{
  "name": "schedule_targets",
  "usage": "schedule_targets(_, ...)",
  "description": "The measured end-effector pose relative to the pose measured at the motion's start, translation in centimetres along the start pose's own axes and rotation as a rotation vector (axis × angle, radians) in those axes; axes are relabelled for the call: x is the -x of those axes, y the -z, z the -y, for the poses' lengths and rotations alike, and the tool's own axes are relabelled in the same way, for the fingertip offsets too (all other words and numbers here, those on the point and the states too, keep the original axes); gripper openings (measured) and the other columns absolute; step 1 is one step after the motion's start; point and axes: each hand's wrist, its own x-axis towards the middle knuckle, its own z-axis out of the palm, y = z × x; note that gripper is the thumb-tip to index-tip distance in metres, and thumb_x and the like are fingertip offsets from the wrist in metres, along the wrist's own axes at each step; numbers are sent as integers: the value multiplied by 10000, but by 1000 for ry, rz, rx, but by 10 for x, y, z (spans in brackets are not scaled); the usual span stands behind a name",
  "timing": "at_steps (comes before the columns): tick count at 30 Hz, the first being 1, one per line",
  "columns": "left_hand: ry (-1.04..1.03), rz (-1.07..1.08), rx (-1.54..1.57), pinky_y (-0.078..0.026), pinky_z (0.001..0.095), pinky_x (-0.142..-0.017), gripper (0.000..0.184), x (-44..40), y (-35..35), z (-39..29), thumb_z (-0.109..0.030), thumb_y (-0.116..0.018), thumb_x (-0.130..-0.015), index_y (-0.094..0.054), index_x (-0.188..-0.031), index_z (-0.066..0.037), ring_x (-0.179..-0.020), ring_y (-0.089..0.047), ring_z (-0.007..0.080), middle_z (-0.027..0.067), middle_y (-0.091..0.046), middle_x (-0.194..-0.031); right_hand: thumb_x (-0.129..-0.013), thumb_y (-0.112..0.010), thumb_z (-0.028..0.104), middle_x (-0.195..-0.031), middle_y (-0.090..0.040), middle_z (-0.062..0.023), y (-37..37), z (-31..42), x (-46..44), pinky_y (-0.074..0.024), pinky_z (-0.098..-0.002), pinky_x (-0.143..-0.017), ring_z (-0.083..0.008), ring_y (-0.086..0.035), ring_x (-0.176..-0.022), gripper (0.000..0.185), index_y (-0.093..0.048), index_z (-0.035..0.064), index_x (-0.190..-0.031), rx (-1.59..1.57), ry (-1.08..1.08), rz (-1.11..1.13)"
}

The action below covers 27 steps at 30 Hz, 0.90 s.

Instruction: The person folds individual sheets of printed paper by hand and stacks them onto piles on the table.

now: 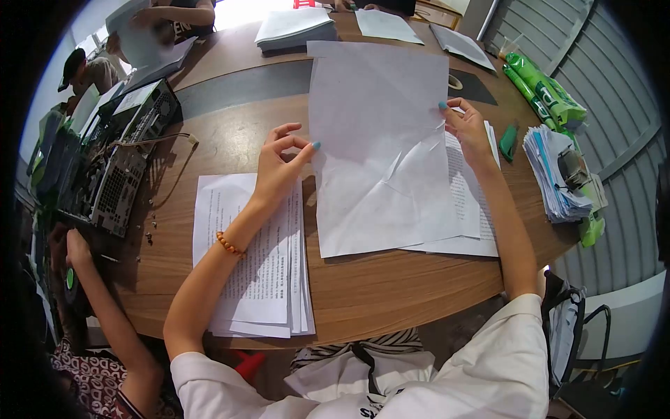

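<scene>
A large creased white sheet of paper point(380, 150), its visible side blank, is held up over the table in front of me. My left hand point(283, 160) pinches its left edge, thumb at the paper and the other fingers curled off to the side. At the right edge, my right hand point(466, 133) grips the sheet between thumb and fingers. Below my left forearm lies a stack of printed pages point(244, 279). More printed pages point(469, 188) lie under the raised sheet on the right, partly hidden by it.
An opened computer case point(129, 160) with a loose cable and small screws stands left, near another person's arm point(105, 293). On the right are a green cutter point(509, 142), a bundle of papers point(555, 171) and green packages point(544, 91). A paper stack point(295, 29) lies at the back; people sit back left.
</scene>
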Motion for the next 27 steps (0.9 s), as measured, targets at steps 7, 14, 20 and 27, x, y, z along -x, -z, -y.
schedule_targets(7,1,-50,167,-435,189,-547,178,-1,-1,6,-211,-658,-801,-667,-851,-41,-628,-540,92,103,-525,-1128,-826,-644,253,-833,-646,-59,-6,7,11,-514,-242,-631,-114,-622,-745,265,-564,52,-979,17,-97,38)
schedule_targets(14,81,-50,236,-488,213,-611,198,1,-1,-1,-194,-666,-799,-665,-882,-15,-697,-589,102,76,-586,-992,-802,-666,186,-932,-633,-70,0,18,15,-514,-243,-679,-112,-618,-767,349,-579,-21,-1070,182,-158,174)
schedule_targets(20,113,-31,260,-506,211,-646,214,6,-4,-17,-128,-658,-795,-656,-971,-6,-736,-621,114,89,-658,-852,-784,-668,105,-924,-645,-84,8,10,12,-522,-259,-731,-131,-624,-785,266,-618,3,-1025,107,-116,186)
schedule_targets(27,140,80,211,-478,210,-708,251,4,3,-7,-49,-624,-808,-621,-1052,7,-792,-612,106,85,-663,-925,-789,-637,38,-902,-652,-86,25,9,9,-522,-253,-742,-125,-625,-788,211,-636,28,-1000,-30,-52,281)
